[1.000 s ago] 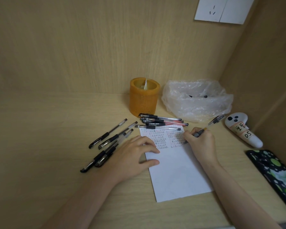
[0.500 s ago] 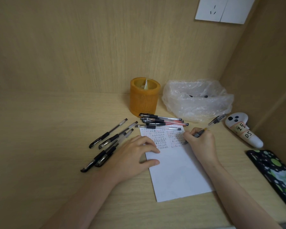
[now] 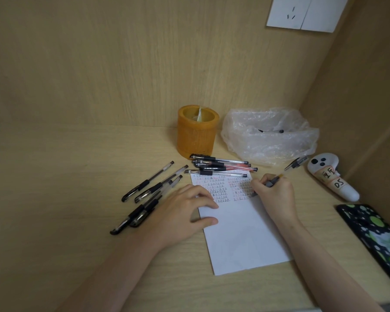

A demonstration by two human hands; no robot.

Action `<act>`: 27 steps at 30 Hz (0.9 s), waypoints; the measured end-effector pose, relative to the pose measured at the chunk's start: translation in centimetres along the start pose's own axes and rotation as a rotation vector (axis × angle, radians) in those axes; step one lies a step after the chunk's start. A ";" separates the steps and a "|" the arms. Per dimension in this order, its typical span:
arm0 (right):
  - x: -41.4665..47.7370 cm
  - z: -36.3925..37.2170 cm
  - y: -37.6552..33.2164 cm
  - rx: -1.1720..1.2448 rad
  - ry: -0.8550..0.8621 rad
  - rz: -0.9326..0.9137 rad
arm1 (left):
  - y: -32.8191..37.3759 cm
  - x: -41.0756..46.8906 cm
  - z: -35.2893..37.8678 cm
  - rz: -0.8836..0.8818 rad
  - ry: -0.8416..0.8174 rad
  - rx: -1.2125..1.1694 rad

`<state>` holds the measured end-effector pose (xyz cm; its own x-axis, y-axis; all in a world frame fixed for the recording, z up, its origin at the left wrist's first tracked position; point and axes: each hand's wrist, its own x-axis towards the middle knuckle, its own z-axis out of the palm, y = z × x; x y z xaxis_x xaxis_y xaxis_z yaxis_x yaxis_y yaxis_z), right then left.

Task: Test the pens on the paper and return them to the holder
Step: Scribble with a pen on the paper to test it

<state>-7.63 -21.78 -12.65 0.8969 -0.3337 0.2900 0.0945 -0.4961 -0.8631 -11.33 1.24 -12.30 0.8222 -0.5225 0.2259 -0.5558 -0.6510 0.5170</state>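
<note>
Count, centre of frame: one sheet of paper (image 3: 239,233); one orange holder (image 3: 197,131). Pens: four in the left group (image 3: 152,194), about five in the pile (image 3: 221,166) at the sheet's top edge (overlapping, count uncertain), one pen in hand (image 3: 277,177). Right side: one plastic bag (image 3: 269,136), one white controller (image 3: 331,175), one phone (image 3: 374,235). Two hands.

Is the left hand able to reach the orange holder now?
Probably yes. The left hand lies flat on the paper, holding nothing, and only loose pens lie before the orange holder.
</note>
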 end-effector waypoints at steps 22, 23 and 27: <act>0.0 0.0 -0.1 -0.024 -0.034 0.007 | 0.0 0.1 0.0 -0.004 0.000 -0.001; 0.0 0.0 -0.2 -0.017 -0.033 0.008 | -0.1 0.1 0.0 -0.003 0.001 -0.003; -0.1 -0.1 -0.2 0.033 -0.032 0.012 | -0.1 0.1 0.1 -0.001 0.000 0.002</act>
<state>-7.77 -21.79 -12.47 0.9116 -0.3134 0.2662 0.0968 -0.4655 -0.8797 -11.22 1.25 -12.42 0.8228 -0.5218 0.2252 -0.5550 -0.6527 0.5157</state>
